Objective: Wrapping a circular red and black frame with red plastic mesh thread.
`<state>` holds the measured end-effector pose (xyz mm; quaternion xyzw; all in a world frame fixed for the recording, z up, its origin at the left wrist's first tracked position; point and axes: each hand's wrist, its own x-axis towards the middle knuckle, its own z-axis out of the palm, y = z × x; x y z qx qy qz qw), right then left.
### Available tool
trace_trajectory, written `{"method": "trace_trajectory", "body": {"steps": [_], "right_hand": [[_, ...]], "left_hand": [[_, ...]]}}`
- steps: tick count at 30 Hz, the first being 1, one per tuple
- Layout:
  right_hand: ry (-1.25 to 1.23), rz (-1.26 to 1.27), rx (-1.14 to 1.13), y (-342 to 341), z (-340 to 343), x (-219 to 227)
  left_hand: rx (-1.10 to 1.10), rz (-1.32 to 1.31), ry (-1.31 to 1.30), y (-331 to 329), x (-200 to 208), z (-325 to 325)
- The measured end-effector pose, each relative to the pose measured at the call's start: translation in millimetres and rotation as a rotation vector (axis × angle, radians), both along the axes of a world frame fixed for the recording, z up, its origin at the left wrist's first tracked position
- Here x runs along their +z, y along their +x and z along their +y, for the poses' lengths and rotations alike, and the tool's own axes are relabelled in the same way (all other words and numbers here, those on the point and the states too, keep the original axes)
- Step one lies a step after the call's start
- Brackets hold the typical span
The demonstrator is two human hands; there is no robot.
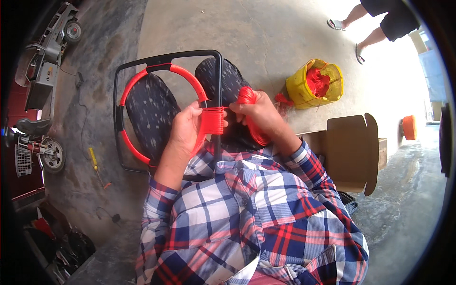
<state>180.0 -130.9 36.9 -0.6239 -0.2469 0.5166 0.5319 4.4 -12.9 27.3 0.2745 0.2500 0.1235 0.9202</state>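
A black square frame [183, 53] with a round inner ring [135, 88] rests on my lap. Red plastic cord covers most of the ring. At the right side, rows of red cord [213, 120] run between the ring and the frame's bar. My left hand [188, 124] pinches the ring beside these rows, its thumb on the near face. Just right of the bar, my right hand [260, 113] is closed round a hank of red cord [246, 95]. A loop of the hank hangs below that hand, and a strand reaches toward the wrapped rows.
A yellow bucket [299, 88] holding red cord stands ahead to the right. Beside my right arm is an open cardboard box [349, 154]. A yellow-handled screwdriver [93, 159] lies on the floor at left, near parked vehicles [47, 78]. Another person's legs [357, 16] show at the far right.
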Motion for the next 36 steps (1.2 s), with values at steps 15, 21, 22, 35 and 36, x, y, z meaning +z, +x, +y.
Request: {"method": "trace_trajectory", "body": {"steps": [15,21,22,35,36], "right_hand": [[-0.030,-0.090,0.107,-13,-12,22],[0.053,-0.023,0.092,-6,-21,-3],[0.043,-0.040,0.108,-5,-26,-3],[0.032,-0.051,0.148,-3,-12,0],[0.034,-0.052,0.148,-3,-12,-1]], "left_hand": [[0.079,0.112,-0.050,5,12,2],[0.016,0.041,-0.082,1,-29,0],[0.005,0.022,-0.096,2,-31,0],[0.030,-0.015,-0.099,6,-26,14],[0.021,-0.002,-0.080,6,-26,14]]}}
